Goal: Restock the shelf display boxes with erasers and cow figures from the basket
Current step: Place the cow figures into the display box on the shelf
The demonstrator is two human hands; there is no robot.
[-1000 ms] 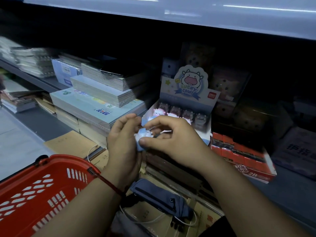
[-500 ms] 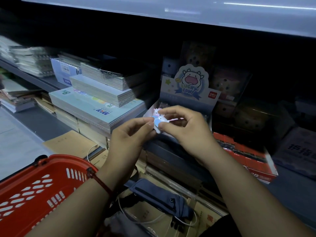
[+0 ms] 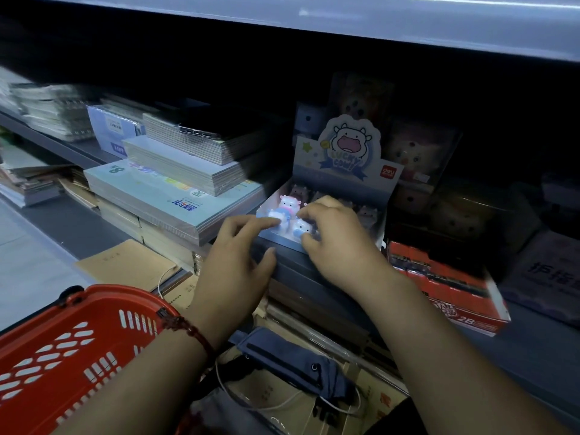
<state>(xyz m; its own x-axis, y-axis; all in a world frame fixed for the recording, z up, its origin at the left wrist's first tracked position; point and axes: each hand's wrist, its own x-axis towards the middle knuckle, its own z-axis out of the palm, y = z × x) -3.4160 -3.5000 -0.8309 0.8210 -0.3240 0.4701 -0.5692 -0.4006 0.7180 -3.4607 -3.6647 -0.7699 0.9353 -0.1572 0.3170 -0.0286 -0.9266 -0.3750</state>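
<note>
We see three small glossy cow figures at the front of the display box, which stands on the shelf. The pink cow figure is white-faced with little horns and sits just behind the other two. The left blue cow figure is at the box's front left corner, and the right blue cow figure is just beside it. More cow figures stand in shadow further back in the box, too dim for us to tell their colour.

The left hand is spread wide. Its fingertips touch the left blue cow figure and its thumb lies against the front wall of the box. The right hand is curled narrow and pinches the right blue cow figure between forefinger and thumb.

The box's header card shows a cartoon cow over a blue ribbon reading "LUCKY COW!". A small red tag at its right corner seems to read "deli". To the right, the red eraser box carries "2B" on its white front edge. The pale blue notebook pack on the left shows an "8" and Chinese characters we cannot read. The red basket is at lower left, near the left wrist.
</note>
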